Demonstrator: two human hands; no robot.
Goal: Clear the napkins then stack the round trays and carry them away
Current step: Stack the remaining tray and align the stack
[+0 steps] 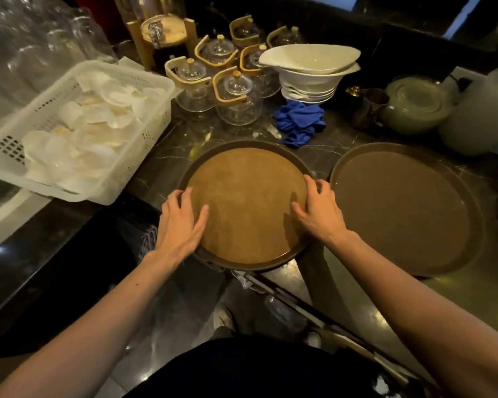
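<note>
A round brown tray [247, 196] lies on the dark marble counter [167, 165], its near edge hanging over the counter's front. My left hand [180, 222] grips its left rim, thumb on the tray's surface. My right hand [318, 209] grips the right rim, thumb on top too. A second round brown tray [406, 208] lies flat to the right, a small gap between the two. No napkins show on either tray.
A white plastic basket [9, 156] of small clear dishes stands at the left. Behind the trays are several glass teapots [236, 96], stacked white bowls [309, 70], a blue cloth [299, 122] and green-grey bowls [414, 107]. Glasses fill the far left.
</note>
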